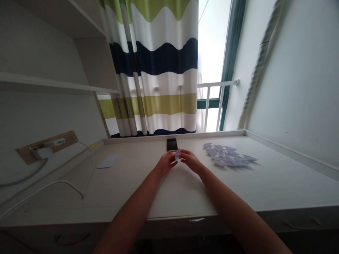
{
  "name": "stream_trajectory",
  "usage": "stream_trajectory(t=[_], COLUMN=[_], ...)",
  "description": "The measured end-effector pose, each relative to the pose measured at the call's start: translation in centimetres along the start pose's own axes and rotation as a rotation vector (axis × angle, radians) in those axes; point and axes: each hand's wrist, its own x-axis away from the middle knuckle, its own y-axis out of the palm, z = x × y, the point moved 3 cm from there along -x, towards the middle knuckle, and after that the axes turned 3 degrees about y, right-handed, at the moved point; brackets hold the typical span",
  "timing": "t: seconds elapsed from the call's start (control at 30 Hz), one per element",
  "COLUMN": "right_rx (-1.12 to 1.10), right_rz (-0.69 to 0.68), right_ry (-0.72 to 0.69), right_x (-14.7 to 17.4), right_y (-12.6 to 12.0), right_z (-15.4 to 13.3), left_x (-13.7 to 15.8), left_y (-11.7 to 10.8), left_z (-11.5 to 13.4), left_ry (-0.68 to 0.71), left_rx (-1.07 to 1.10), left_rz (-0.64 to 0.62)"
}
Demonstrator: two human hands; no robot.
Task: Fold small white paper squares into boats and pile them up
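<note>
Between my two hands, a small folded piece of white paper (177,154) is held up above the desk. My left hand (167,163) has its fingers closed on the paper's left side. On the other side, my right hand (190,159) pinches it with its fingertips. Just behind the hands a dark phone (172,144) lies flat on the desk. Many similar folded white paper pieces (227,155) are spread in overlapping rows to the right of my right hand. A flat stack of white paper (108,161) lies to the left.
A white cable (91,158) runs from a charger in the wall socket (47,146) across the desk's left side. The white desk (127,190) has a raised rim at the back and right. Behind it hangs a striped curtain (164,84) beside a window.
</note>
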Motion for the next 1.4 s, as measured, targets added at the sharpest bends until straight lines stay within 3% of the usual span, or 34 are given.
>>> stream_trajectory(t=[0.83,1.2,1.4], right_rx=[-0.091,-0.002,-0.086], right_rz=[-0.059,0.121,0.254], right_ry=[0.008,-0.02,-0.034], right_x=[0.0,0.2,0.1], right_y=[0.1,-0.2,-0.6], right_z=[0.1,-0.3,-0.4], left_x=[0.3,0.2,-0.1], left_y=[0.4,0.0,-0.2], left_z=[0.3,0.4,1.7], left_ry=[0.007,-0.039,-0.026], left_rx=[0.037,-0.059,-0.065], left_rz=[-0.009,-0.035,-0.01])
